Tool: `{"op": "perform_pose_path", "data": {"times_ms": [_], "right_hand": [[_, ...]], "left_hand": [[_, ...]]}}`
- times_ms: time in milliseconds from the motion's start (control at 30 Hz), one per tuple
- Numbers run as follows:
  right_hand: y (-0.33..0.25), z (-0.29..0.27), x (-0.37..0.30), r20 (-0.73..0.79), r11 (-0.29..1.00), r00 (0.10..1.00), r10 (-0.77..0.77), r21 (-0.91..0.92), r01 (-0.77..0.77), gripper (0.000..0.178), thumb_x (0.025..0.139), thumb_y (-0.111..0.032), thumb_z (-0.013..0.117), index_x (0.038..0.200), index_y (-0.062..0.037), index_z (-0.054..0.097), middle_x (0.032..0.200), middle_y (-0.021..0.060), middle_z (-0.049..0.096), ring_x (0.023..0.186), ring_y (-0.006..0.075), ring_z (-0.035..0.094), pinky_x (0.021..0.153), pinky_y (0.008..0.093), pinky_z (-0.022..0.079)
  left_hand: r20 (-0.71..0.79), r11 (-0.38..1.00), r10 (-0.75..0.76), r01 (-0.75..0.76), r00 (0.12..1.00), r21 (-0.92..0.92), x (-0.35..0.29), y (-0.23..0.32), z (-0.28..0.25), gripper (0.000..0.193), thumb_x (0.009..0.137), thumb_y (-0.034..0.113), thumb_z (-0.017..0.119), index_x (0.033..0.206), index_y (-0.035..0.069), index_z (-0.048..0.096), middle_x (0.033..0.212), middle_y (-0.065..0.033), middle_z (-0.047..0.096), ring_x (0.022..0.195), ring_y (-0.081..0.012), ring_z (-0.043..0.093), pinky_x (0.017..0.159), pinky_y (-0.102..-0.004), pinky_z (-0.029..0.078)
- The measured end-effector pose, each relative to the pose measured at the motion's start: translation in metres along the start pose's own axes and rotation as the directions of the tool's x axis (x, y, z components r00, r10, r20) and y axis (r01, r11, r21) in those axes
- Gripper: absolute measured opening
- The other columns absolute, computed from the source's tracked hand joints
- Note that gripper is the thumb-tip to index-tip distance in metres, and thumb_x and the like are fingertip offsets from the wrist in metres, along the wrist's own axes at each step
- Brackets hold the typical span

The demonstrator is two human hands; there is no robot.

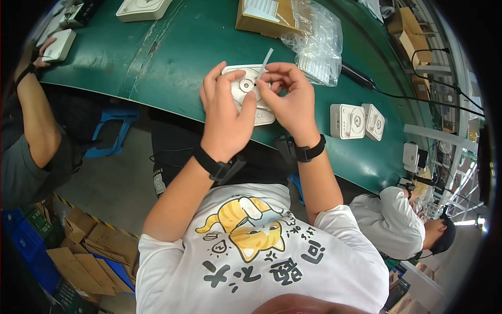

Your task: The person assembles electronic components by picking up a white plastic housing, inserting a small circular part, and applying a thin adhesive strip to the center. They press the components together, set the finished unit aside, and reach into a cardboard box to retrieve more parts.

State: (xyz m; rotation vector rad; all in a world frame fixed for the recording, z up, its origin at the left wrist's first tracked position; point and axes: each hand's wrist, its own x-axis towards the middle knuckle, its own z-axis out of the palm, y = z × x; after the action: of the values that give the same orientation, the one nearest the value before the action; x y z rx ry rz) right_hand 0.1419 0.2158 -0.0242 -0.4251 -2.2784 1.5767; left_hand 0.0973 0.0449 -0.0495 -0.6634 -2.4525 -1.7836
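A white, square, turntable-like device (pixel 247 85) with a round hub lies on the green bench at its near edge. My left hand (pixel 227 115) steadies it, fingers curled over its left side and the thumb across its top. Between the thumb and fingers of my right hand (pixel 293 99) is a thin translucent strip (pixel 267 56), its free end pointing up and away. The strip's lower end sits close to the hub; my fingers partly cover it, so I cannot tell whether it touches the device.
Two similar white devices (pixel 347 121) stand to the right on the green bench (pixel 183 47). Beyond my hands are a cardboard box (pixel 267 18), clear plastic bags (pixel 319 47) and a black tool (pixel 358 76) with a cable. At far left, a co-worker's hand holds another white device (pixel 59 45).
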Motion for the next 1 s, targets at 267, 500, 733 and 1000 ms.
{"op": "perform_pose_path", "data": {"times_ms": [267,500,733,1000], "right_hand": [[-0.006,0.0,-0.004,0.032,0.925,0.96,-0.279,-0.259,0.278,0.028,0.1,0.0,0.089,0.127,-0.0061,0.083,0.109,0.004,0.085,0.088,0.0121,0.071,0.08,0.0301,0.061],[-0.017,-0.009,-0.006,0.195,0.755,0.879,-0.436,-0.452,0.475,0.039,0.092,0.006,0.079,0.127,-0.0095,0.087,0.103,0.006,0.082,0.093,0.029,0.071,0.085,0.0403,0.062],[-0.013,-0.01,-0.006,0.234,0.741,0.871,-0.432,-0.458,0.491,0.048,0.087,0.006,0.076,0.13,-0.011,0.087,0.102,0.0058,0.08,0.092,0.0298,0.068,0.085,0.0419,0.059],[-0.016,-0.008,0.001,0.308,0.682,0.835,-0.456,-0.481,0.55,0.045,0.086,0.006,0.077,0.127,-0.0109,0.086,0.11,0.0048,0.079,0.095,0.0302,0.068,0.087,0.0421,0.059]], "left_hand": [[0.365,0.987,0.128,-0.082,0.922,-0.139,0.083,-0.012,-0.044,0.018,0.099,0.014,0.089,0.113,0.004,0.085,0.126,-0.015,0.08,0.118,-0.0348,0.076,0.106,-0.0436,0.061],[0.397,0.976,0.074,-0.149,0.915,0.161,0.079,0.004,-0.08,0.013,0.098,0.014,0.09,0.1,0.003,0.084,0.106,-0.0132,0.084,0.095,-0.028,0.079,0.085,-0.0406,0.063],[0.481,0.98,-0.192,0.142,0.855,0.14,0.072,0.013,-0.082,0.015,0.104,0.012,0.09,0.104,0.0,0.082,0.085,-0.0017,0.077,0.071,-0.0062,0.059,0.066,-0.026,0.049],[0.586,0.963,-0.189,0.265,0.788,-0.046,0.055,0.0,-0.079,0.013,0.108,0.011,0.087,0.108,0.0,0.081,0.09,0.0014,0.076,0.074,-0.0027,0.056,0.068,-0.0231,0.047]]}}
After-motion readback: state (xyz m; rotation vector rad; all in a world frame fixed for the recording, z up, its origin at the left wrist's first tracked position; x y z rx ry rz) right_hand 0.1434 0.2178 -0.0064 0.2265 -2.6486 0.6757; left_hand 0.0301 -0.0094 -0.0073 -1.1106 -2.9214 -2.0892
